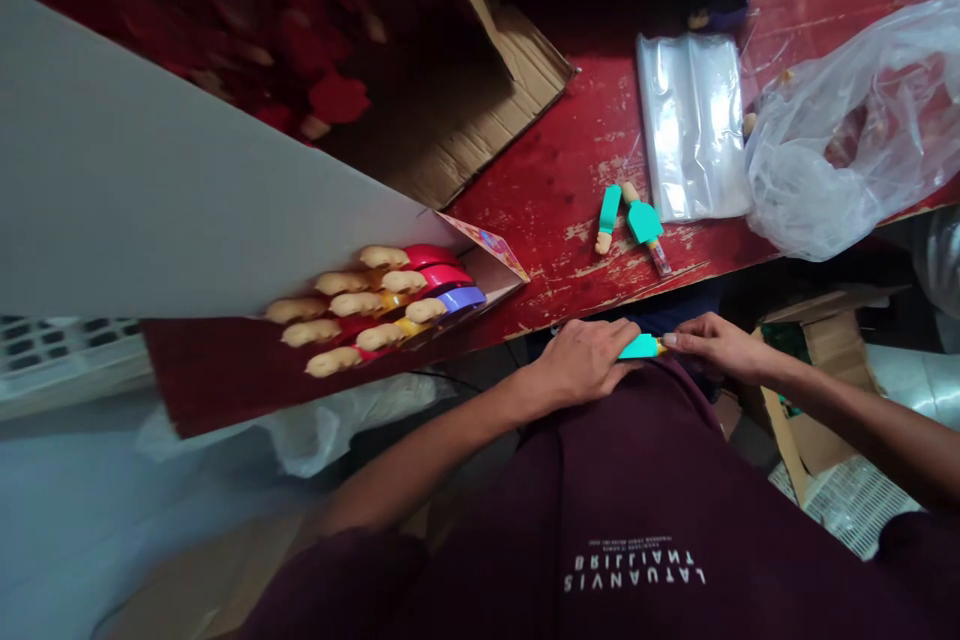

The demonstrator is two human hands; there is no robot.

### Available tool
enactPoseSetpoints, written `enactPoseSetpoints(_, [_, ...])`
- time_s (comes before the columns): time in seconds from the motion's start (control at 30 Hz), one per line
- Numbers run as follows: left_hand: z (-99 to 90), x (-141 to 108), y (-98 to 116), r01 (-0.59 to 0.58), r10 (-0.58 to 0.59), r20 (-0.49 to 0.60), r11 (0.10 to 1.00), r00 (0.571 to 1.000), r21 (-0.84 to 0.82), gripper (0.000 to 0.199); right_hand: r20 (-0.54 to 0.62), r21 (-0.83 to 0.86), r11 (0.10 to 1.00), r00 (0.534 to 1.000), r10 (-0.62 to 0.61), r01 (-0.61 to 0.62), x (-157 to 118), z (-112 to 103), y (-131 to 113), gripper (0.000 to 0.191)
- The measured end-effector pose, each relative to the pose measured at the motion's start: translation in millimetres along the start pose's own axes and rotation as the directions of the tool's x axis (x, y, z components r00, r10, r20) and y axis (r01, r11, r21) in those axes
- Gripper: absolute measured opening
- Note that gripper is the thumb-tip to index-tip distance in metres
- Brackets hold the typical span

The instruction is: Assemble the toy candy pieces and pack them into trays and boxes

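My left hand is closed around a teal plastic toy close to my body, at the table's front edge. Its far end is hidden in the palm. From the toy's right end sticks a small yellow-orange tube, pinched by the fingertips of my right hand. On the table beyond lie two similar teal pieces with beige moulded ends, one narrow and one broad. A small clear tube with coloured contents juts from the broad one.
An open display box at left holds several beige-figured toys. Behind it stands a cardboard box with red pieces. Flat clear bags and a crumpled plastic bag lie on the red table.
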State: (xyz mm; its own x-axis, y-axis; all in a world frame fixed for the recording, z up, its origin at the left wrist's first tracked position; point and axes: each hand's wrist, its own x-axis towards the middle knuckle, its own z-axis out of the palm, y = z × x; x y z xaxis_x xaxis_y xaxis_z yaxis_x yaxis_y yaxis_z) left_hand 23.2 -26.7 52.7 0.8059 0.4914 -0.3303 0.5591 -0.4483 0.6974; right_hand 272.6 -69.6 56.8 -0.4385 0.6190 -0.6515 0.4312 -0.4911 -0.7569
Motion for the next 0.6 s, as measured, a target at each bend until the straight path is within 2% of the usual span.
enactPoseSetpoints(0.03, [1.3, 2, -2, -0.007, 0.007, 0.008, 1.000, 1.000, 0.003, 0.030, 0.030, 0.023, 0.998, 0.998, 0.051, -0.052, 1, -1, 0, 0.061])
enactPoseSetpoints(0.07, [1.8, 5, -4, -0.003, 0.004, 0.013, 1.000, 1.000, -0.020, 0.030, 0.018, -0.003, 0.999, 0.999, 0.043, -0.043, 2, -2, 0, 0.061])
enactPoseSetpoints(0.1, [1.6, 7, -8, 0.012, -0.011, 0.015, 0.998, 1.000, -0.057, 0.031, -0.035, -0.074, 0.997, 0.999, -0.027, 0.025, 2, -3, 0, 0.059])
enactPoseSetpoints(0.13, [0.6, 9, -11, 0.030, -0.028, 0.020, 0.994, 0.999, -0.101, 0.032, -0.109, -0.180, 0.975, 0.983, -0.148, 0.127, 2, -4, 0, 0.054])
enactPoseSetpoints(0.2, [-3.0, 12, -17, 0.054, -0.050, 0.030, 0.984, 0.998, -0.168, 0.034, -0.191, -0.395, 0.859, 0.885, -0.424, 0.327, 0, -5, -1, 0.042])
enactPoseSetpoints(0.23, [-5.2, 13, -17, 0.049, -0.044, 0.033, 0.983, 0.998, -0.177, 0.035, -0.187, -0.452, 0.802, 0.837, -0.514, 0.391, -1, -5, 0, 0.038])
enactPoseSetpoints(0.27, [-7.3, 13, -17, 0.032, -0.027, 0.032, 0.986, 0.999, -0.166, 0.035, -0.173, -0.459, 0.781, 0.820, -0.545, 0.423, -2, -5, 0, 0.036])
enactPoseSetpoints(0.3, [-9.0, 13, -14, 0.008, -0.004, 0.030, 0.991, 1.000, -0.135, 0.035, -0.162, -0.419, 0.806, 0.839, -0.520, 0.419, -3, -4, 1, 0.036])
enactPoseSetpoints(0.33, [-10.4, 12, -11, -0.012, 0.014, 0.027, 0.996, 1.000, -0.087, 0.034, -0.159, -0.340, 0.863, 0.881, -0.445, 0.374, -4, -3, 2, 0.037])
enactPoseSetpoints(0.4, [-11.7, 12, -5, -0.034, 0.033, 0.021, 0.999, 0.999, 0.024, 0.031, -0.138, -0.130, 0.974, 0.969, -0.204, 0.187, -4, -1, 4, 0.046])
enactPoseSetpoints(0.47, [-11.3, 14, -2, -0.041, 0.040, 0.014, 0.996, 0.999, 0.084, 0.029, -0.089, 0.010, 1.000, 0.996, -0.013, 0.014, -4, 0, 5, 0.054])
enactPoseSetpoints(0.5, [-10.8, 15, -3, -0.042, 0.041, 0.010, 0.996, 0.999, 0.083, 0.029, -0.089, 0.008, 1.000, 0.996, 0.006, -0.006, -3, 0, 6, 0.055])
enactPoseSetpoints(0.53, [-10.4, 16, -5, -0.039, 0.039, 0.007, 0.997, 0.999, 0.064, 0.029, -0.120, -0.050, 0.998, 0.992, -0.032, 0.026, -2, 0, 7, 0.053])
enactPoseSetpoints(0.57, [-10.2, 17, -8, -0.032, 0.032, 0.007, 0.999, 0.999, 0.032, 0.030, -0.165, -0.157, 0.983, 0.978, -0.125, 0.099, -2, -1, 8, 0.050])
enactPoseSetpoints(0.6, [-10.3, 19, -11, -0.023, 0.023, 0.011, 1.000, 1.000, -0.006, 0.032, -0.208, -0.295, 0.937, 0.944, -0.255, 0.188, -1, -2, 9, 0.046])
